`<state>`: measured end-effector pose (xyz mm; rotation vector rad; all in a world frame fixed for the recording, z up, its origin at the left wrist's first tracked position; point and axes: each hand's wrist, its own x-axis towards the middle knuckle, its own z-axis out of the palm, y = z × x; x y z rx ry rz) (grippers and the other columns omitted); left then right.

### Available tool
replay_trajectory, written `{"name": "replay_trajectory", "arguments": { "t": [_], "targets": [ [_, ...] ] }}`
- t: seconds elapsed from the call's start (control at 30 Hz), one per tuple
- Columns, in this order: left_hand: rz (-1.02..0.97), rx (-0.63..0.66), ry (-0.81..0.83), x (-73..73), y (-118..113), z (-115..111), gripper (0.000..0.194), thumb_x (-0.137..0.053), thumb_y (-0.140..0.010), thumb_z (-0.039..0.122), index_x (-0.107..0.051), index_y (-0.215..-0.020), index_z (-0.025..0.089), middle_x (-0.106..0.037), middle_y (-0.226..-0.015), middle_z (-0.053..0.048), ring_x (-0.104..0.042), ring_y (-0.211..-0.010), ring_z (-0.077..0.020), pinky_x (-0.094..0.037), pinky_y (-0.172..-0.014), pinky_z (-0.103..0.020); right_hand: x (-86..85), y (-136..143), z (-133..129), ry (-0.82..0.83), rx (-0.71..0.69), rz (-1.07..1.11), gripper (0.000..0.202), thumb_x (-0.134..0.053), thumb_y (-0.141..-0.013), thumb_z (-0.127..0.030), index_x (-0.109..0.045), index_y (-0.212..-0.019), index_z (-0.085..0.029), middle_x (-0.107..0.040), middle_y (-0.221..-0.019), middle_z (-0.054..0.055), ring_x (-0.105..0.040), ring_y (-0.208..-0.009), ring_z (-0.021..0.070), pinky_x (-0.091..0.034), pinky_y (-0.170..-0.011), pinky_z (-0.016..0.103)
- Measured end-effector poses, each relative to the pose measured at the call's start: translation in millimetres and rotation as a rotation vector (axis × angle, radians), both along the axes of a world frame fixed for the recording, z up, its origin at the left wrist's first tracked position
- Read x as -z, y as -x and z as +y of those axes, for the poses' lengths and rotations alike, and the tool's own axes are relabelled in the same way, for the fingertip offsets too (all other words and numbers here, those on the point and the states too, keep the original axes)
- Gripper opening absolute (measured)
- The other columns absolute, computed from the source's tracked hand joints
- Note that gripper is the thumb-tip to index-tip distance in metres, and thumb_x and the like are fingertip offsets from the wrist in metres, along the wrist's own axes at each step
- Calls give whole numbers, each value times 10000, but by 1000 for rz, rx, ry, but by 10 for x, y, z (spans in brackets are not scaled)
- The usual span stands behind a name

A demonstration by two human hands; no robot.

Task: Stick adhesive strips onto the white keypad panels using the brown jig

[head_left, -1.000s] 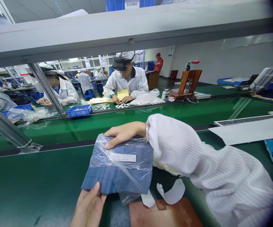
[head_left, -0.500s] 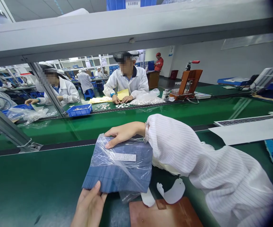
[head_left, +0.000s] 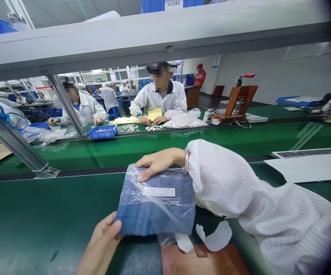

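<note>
A blue stack wrapped in clear plastic (head_left: pixel 156 214), with a white printed label (head_left: pixel 162 191), is held tilted above the green bench. My right hand (head_left: pixel 161 162) grips its top edge, thumb on the near face and the other fingers partly hidden behind. At the lower left corner, my left hand (head_left: pixel 105 236) pinches the stack between thumb and fingers. Below the stack, a brown plate (head_left: pixel 205 263) rests on the bench beside a curved white piece (head_left: pixel 217 236) and another white piece (head_left: pixel 184 242).
White sheets (head_left: pixel 311 168) lie at the right. Across the green belt (head_left: pixel 142 147), a person in white (head_left: pixel 165 97) handles small pieces near a blue basket (head_left: pixel 102 132) and an orange-brown fixture (head_left: pixel 237 103). A metal post (head_left: pixel 19 137) slants at the left.
The view has shifted, so most things sit further right in it. My left hand has moved from the stack's bottom edge to its lower left corner.
</note>
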<state>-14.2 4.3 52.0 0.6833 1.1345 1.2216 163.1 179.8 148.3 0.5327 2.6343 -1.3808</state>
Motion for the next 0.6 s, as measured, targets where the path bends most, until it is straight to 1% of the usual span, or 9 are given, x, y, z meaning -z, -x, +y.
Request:
{"name": "replay_trajectory", "arguments": {
  "t": [0.07, 0.13, 0.17, 0.3, 0.43, 0.6],
  "targets": [
    [55, 91, -8, 68, 93, 72, 458, -811, -589, 412, -704, -928, 123, -716, -954, -144, -620, -1008, -341, -487, -878, -411, 9, 20, -16, 19, -7, -13, 273, -566, -839, -381, -574, -955, -134, -612, -927, 37, -595, -814, 153, -468, -698, 244],
    [147, 166, -21, 97, 157, 128, 444, -816, -592, 385, -697, -941, 137, -719, -965, -130, -638, -974, -317, -486, -876, -392, 21, 40, -29, 8, -16, -14, 274, -565, -839, -379, -570, -962, -135, -611, -936, 38, -596, -824, 156, -470, -707, 246],
    [196, 184, -28, 96, 175, 147, 432, -813, -603, 370, -693, -952, 145, -718, -977, -122, -643, -966, -304, -488, -874, -378, 27, 49, -33, -4, -22, -12, 275, -564, -839, -381, -569, -965, -136, -610, -946, 40, -595, -833, 158, -469, -711, 247],
    [308, 179, -19, 37, 171, 162, 392, -806, -615, 342, -692, -940, 156, -721, -984, -110, -653, -932, -285, -507, -831, -340, 41, 62, -48, -18, -44, -10, 272, -558, -841, -369, -563, -974, -132, -603, -983, 53, -590, -863, 167, -468, -724, 249],
    [321, 212, -15, -7, 130, 139, 380, -794, -628, 352, -692, -934, 150, -720, -981, -114, -652, -927, -288, -504, -839, -353, 43, 39, -63, -5, -63, -18, 269, -545, -851, -358, -547, -982, -123, -591, -984, 59, -581, -866, 167, -473, -739, 260],
    [342, 220, -9, -36, 115, 127, 351, -793, -629, 343, -692, -905, 151, -727, -956, -111, -662, -888, -276, -513, -817, -345, 54, 13, -71, 7, -65, -7, 263, -544, -851, -347, -543, -974, -114, -586, -970, 61, -574, -849, 163, -477, -721, 257]
  ]
}}
